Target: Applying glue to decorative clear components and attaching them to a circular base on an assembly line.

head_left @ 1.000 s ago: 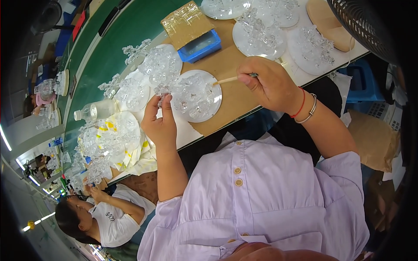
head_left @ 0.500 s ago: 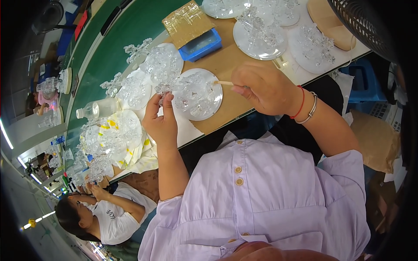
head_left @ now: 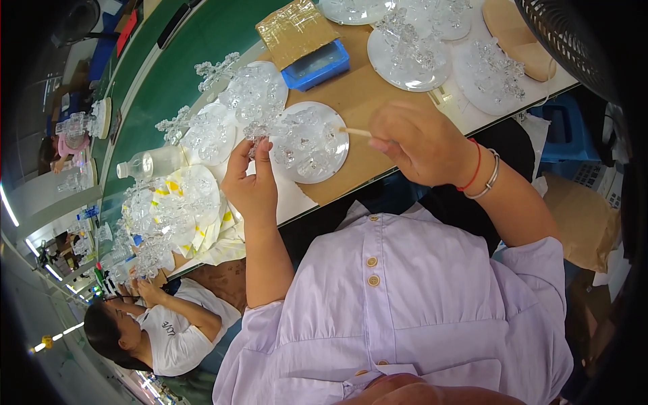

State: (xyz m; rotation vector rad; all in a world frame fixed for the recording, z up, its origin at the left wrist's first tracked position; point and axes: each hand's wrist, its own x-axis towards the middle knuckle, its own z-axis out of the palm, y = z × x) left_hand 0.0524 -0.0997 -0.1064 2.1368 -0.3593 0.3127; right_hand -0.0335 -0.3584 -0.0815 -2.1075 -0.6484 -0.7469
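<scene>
Since before, my right hand [head_left: 422, 142] has drawn its pinched stick [head_left: 356, 132] back from the plate [head_left: 317, 145]. Left hand [head_left: 251, 182] grips a clear piece [head_left: 260, 129]. Dabbing step, I judge; next needs steady aim.

Seven round white plates of clear glass pieces can be counted, the nearest plate [head_left: 309, 143] included, though more may be hidden in the glassware heaped at the left. One blue tray [head_left: 315, 65], one clear plastic bottle [head_left: 150, 163] and one wooden stick [head_left: 355, 132] are seen.
</scene>
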